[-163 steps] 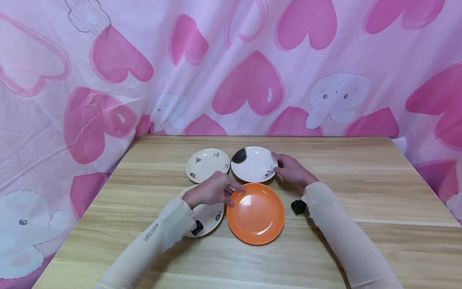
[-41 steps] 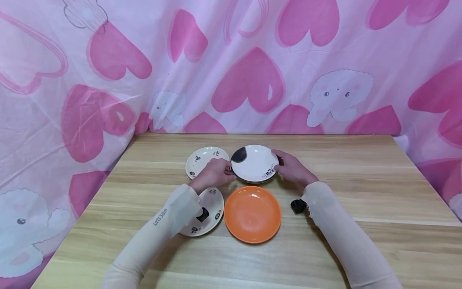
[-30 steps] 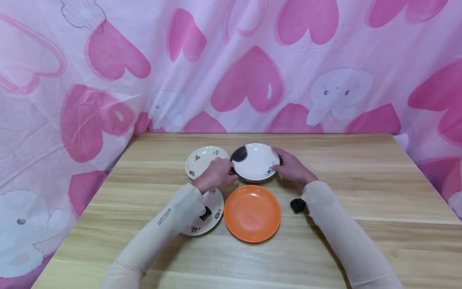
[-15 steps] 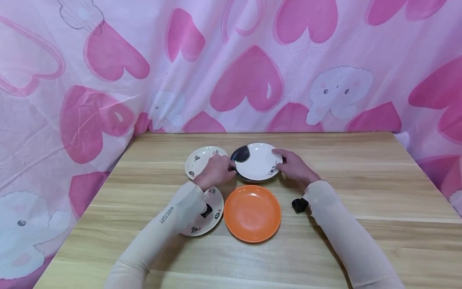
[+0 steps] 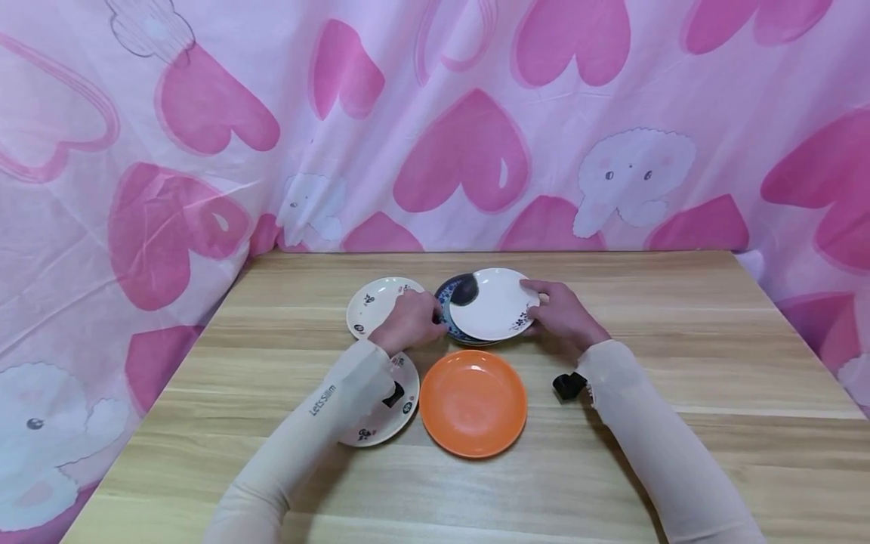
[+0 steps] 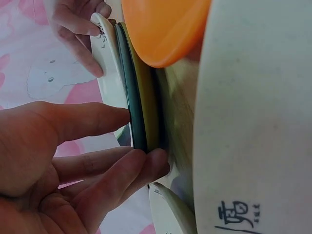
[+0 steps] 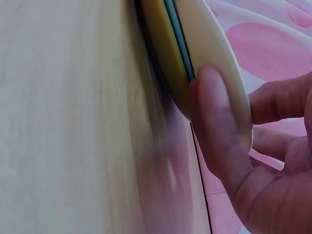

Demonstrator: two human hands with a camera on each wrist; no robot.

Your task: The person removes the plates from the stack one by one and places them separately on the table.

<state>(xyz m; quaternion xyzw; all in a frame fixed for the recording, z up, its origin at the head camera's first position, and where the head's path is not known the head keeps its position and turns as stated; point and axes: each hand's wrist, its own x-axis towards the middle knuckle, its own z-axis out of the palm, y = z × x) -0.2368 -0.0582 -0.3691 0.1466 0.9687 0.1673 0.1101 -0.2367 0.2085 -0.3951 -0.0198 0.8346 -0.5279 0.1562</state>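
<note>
My right hand (image 5: 560, 311) pinches the right rim of a white plate (image 5: 496, 310) with a dark patch and small flower print. This plate is shifted right over a blue-patterned plate (image 5: 445, 300), whose left rim shows. In the left wrist view, a teal plate edge (image 6: 130, 85) and an olive-yellow plate edge (image 6: 147, 97) are stacked against the white one. My left hand (image 5: 409, 321) holds the lower plates at their left edge, thumb on the teal rim and fingertips (image 6: 156, 160) curled under. The right wrist view shows my right thumb (image 7: 214, 102) beneath the white plate.
An orange plate (image 5: 473, 404) lies just in front of the stack. Two cream plates with small prints, one at the back left (image 5: 377, 298) and one at the front left (image 5: 374, 432), lie partly under the left arm. A pink heart-print curtain (image 5: 462, 151) hangs behind the wooden table (image 5: 646, 302).
The left hand has moved from beside the orange plate to the stack's left edge. The right hand has slid the white plate rightward, uncovering the blue-patterned rim beneath.
</note>
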